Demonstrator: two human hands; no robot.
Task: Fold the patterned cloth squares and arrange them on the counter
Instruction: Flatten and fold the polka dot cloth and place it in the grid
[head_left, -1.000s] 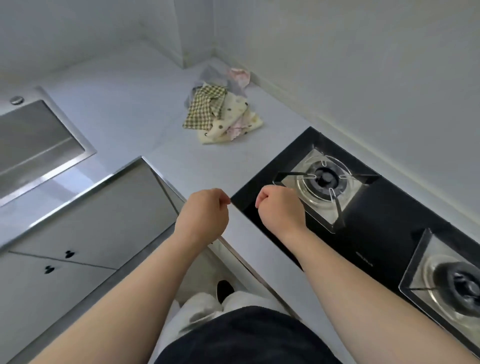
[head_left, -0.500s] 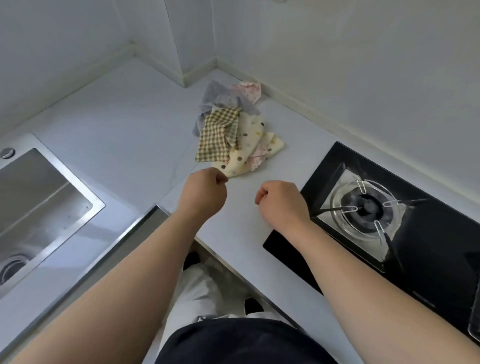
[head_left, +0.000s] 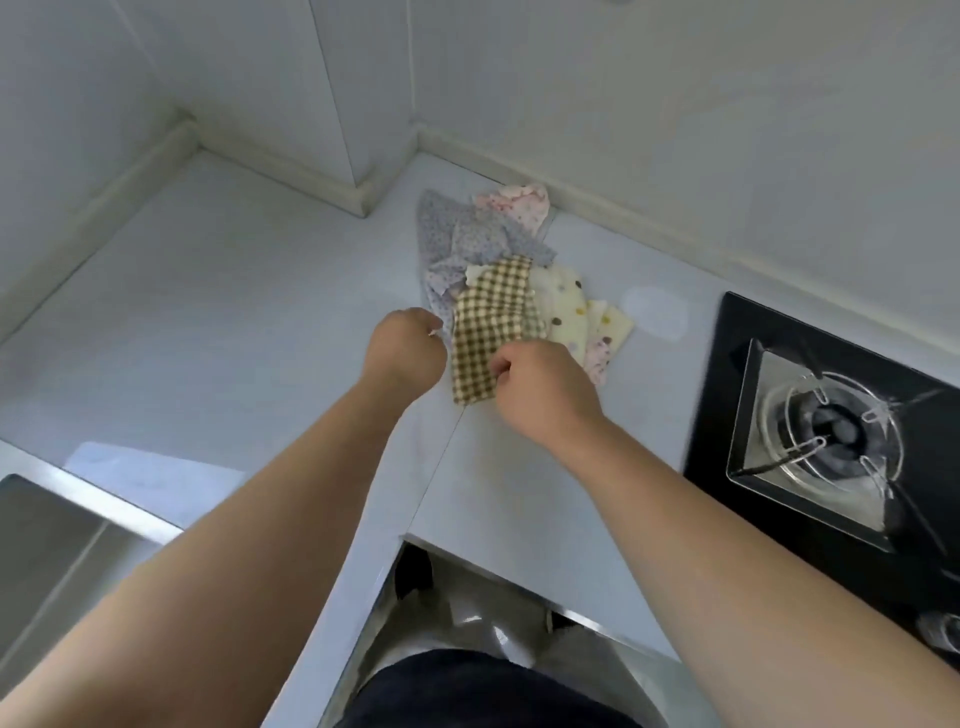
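Both hands have moved forward since half a second ago and now reach the pile of patterned cloth squares, which lies crumpled on the grey counter near the wall corner. The left hand is curled at the pile's left edge. The right hand is curled over the near part of the brown checked cloth on top. The fingertips are hidden, so I cannot tell whether either hand pinches fabric. No square looks folded yet. One likely risk is that lifting the checked cloth drags the overlapping dotted cloth and floral cloth along, scattering them toward the gas hob on the right.
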